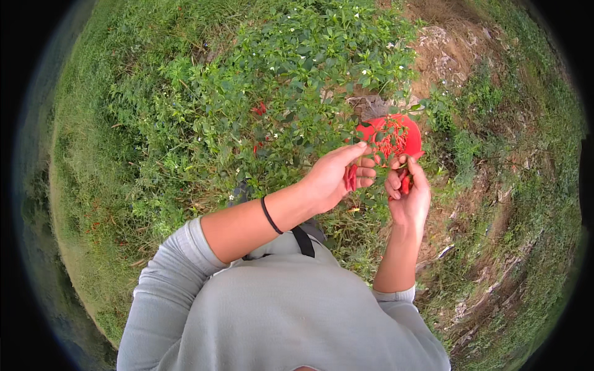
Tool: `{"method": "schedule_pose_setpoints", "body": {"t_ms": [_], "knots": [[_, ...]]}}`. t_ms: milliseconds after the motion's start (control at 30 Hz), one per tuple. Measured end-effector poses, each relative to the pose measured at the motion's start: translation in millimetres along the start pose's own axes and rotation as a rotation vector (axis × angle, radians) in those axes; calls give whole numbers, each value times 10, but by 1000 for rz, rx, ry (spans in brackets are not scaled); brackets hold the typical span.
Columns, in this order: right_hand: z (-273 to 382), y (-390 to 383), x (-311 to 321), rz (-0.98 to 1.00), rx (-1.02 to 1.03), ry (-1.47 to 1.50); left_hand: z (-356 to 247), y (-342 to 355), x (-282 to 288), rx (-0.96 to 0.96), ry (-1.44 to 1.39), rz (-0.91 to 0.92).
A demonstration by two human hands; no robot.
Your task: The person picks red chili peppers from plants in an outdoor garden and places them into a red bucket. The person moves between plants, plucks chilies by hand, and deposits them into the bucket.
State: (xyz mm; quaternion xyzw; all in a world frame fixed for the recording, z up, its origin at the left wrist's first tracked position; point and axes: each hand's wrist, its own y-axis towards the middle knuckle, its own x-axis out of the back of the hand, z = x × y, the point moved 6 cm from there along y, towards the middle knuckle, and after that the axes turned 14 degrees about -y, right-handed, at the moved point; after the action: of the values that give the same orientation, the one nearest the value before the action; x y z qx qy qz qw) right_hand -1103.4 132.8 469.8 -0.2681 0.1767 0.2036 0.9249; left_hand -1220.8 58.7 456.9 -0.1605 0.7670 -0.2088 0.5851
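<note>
Head view shows small red peppers [353,177] in the left hand [334,173], its fingers curled around them and its thumb sticking out. More red peppers [406,184] sit in the curled grip of the right hand [413,196]. They look light, smooth and a bit easy to squash, so a gentle hold near the stem seems best. Just past the hands is a red tub [413,142] with many peppers [390,142] inside. Leafy green plants [322,62] grow around.
</note>
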Motion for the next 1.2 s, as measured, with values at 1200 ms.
{"method": "schedule_pose_setpoints", "body": {"t_ms": [1200], "knots": [[-1703,868,-454,960,96,-1881,-127,-98,1028,-524,2258,-211]]}}
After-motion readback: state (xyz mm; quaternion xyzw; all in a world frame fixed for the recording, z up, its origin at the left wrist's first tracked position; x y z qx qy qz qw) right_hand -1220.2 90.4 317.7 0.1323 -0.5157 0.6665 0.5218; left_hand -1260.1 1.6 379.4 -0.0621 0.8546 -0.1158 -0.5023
